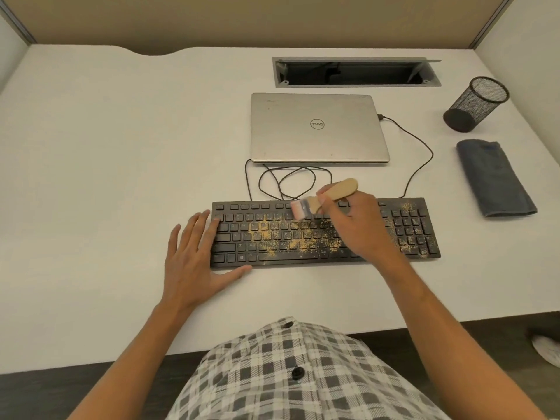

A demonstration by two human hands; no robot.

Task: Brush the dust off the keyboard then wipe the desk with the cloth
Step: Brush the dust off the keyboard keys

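So the keyboard [325, 231] is lying flat on the white desk [106, 147], black, full size with a numpad, and it's wearing a lot of yellowish dust [291, 237]. Most of the grit is sitting on the letter keys between the two hands, with another scatter over the numpad out past the right hand.

The right hand [354, 222] is hovering over the middle of the board, fingers curled round the pale wooden handle of a small brush [324, 197]. The bristles are pointing toward the left hand and look blurred, just above or on the upper key rows; can't tell if they're touching. The left hand [194, 253] is lying flat with fingers spread, fingertips resting on the keyboard's left end and the thumb lying along its near edge.

Farther right of the right hand, a folded grey-blue cloth [494, 180] is sitting on the desk, well apart from the keyboard. Beyond that, a black mesh pen cup [475, 104] is standing empty-looking.

Straight past the right hand, a closed silver laptop [318, 128] is sitting there, and a black cable [288, 183] is looping between it and the keyboard. Behind the laptop, an open cable hatch [357, 72] is sitting in the desktop.
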